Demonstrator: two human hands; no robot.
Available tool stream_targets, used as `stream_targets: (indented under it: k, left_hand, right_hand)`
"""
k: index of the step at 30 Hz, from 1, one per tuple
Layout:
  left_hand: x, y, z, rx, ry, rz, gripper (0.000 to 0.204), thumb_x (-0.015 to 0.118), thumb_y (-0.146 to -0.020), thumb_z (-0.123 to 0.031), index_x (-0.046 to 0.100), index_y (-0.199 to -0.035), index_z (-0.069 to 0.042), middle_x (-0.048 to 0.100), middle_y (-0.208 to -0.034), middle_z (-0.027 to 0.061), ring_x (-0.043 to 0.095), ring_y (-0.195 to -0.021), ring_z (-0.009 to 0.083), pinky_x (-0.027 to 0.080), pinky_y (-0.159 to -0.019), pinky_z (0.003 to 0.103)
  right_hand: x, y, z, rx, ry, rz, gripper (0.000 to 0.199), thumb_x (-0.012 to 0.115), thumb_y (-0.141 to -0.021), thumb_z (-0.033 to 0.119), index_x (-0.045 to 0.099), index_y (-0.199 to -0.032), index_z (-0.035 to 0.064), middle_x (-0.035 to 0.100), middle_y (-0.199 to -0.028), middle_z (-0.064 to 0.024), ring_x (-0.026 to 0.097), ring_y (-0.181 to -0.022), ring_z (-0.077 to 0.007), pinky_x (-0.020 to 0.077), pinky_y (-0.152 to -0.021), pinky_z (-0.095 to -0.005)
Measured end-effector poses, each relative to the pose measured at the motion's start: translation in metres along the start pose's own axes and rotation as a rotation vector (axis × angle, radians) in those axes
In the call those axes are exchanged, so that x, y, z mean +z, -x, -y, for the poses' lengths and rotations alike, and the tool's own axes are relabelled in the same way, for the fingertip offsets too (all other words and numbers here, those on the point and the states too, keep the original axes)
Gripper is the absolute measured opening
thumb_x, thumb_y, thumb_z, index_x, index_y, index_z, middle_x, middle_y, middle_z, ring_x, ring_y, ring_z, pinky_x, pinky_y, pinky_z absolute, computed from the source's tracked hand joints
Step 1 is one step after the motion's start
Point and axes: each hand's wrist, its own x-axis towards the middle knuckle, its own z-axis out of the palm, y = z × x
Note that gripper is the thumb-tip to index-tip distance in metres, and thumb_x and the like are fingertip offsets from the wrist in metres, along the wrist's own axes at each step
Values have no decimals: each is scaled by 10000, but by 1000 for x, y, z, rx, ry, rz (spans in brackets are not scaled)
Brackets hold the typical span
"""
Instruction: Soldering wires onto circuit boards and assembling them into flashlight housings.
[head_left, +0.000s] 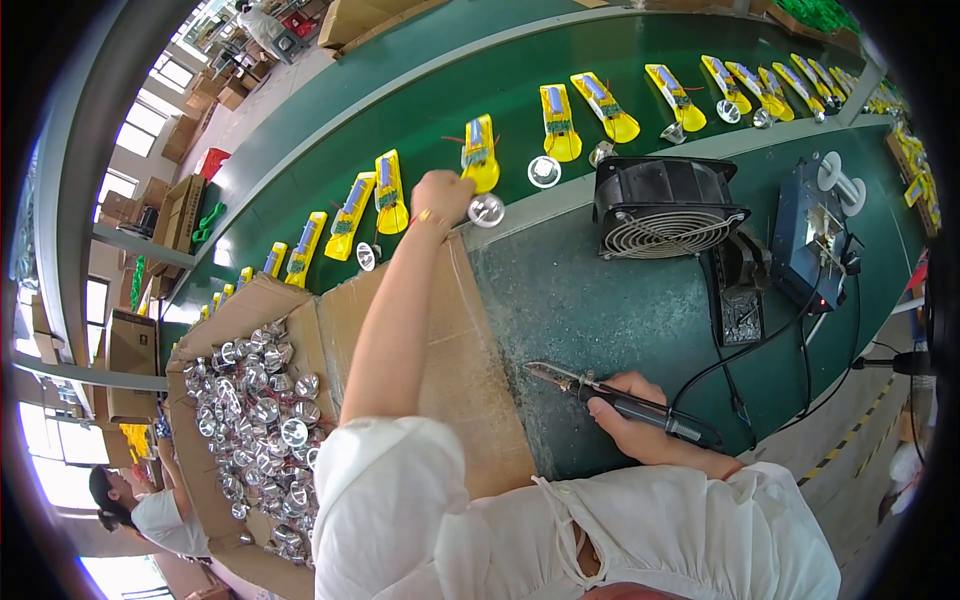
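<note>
My left hand [442, 196] reaches out over the green belt. Its curled fingers are at the lower end of a yellow lamp housing [480, 146], which carries a green circuit board and a blue-violet cell; the fingertips are partly hidden. A silvery reflector cup [486, 210] lies just below that housing, close to the hand. Low over the bench, my right hand [632, 420] grips a soldering iron [650, 413] by its black handle, the metal tip pointing left above the green bench top.
Several yellow housings [600, 105] line the green belt [420, 105]. A cardboard box [255, 300] of reflectors stands left. A black fan [665, 205], a blue soldering station [805, 240] with cables and a solder spool [842, 183] are right. Another person [165, 510] is far left.
</note>
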Motion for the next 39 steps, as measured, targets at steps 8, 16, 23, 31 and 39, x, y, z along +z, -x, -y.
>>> stream_targets:
  k: [8,16,23,31,39]
  left_hand:
    - [-14,242,79,-283,415,55,238,635,-746,-200,605,-660,20,592,-541,90,546,-470,112,434,-472,268]
    - [9,338,85,-252,586,-226,123,671,-763,-94,641,-790,22,644,-715,79,576,-622,95,451,-585,226]
    - [1,324,67,-208,687,-223,76,653,-764,-50,661,-806,13,615,-715,70,565,-673,119,453,-600,235]
    - [10,318,67,-11,482,-231,90,677,-749,-85,669,-786,-4,547,-750,73,534,-589,139,438,-523,246]
    - [7,312,65,4,436,-206,96,674,-750,-91,668,-773,2,544,-747,75,537,-568,142,436,-515,247]
  right_hand:
    - [4,-1,-16,45,-119,-21,145,674,-751,87,571,-829,22,586,-662,-37,529,-588,-67,436,-530,-232]
    - [7,-6,-4,-51,-180,-71,158,619,-804,93,524,-862,-19,587,-667,-81,559,-576,-103,459,-521,-224]
    - [19,18,16,-134,-202,82,175,640,-785,78,533,-891,-13,587,-724,-76,568,-602,-108,459,-535,-229]
    - [40,20,17,-193,-6,174,164,633,-785,65,506,-837,-24,579,-682,-83,546,-556,-97,444,-492,-221]
    - [45,18,17,-160,-32,175,151,627,-786,57,504,-829,-20,574,-682,-82,536,-556,-91,439,-493,-220]
